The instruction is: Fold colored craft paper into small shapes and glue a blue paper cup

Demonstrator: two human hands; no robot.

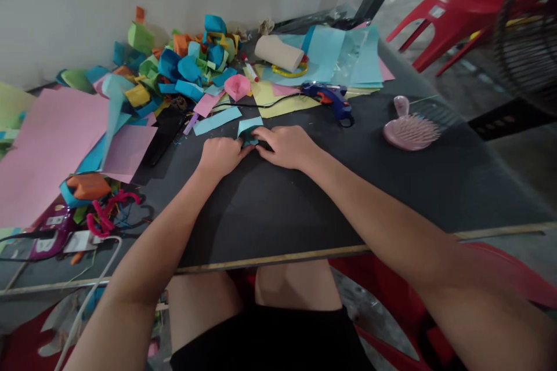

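Observation:
Between my two hands is a small light blue piece of folded paper [249, 124], its upper flap standing up. My left hand [221, 155] pinches its lower left side with the fingers curled. From the other side, my right hand [285, 146] grips it with thumb and forefinger; the fingertips of both hands nearly meet at its lower edge. Just beyond the left hand lies a flat light blue paper strip [217, 121]. A pink folded paper piece [237, 87] rests farther back, near a blue glue gun [329, 97].
A heap of coloured folded paper pieces [187, 66] lies against the wall. Pink sheets [65, 139] cover the left side. Light blue sheets [343, 55] and a cardboard-coloured roll [278, 52] are at the back. A pink hairbrush [407, 130] lies right; a fan [528, 35] stands beyond.

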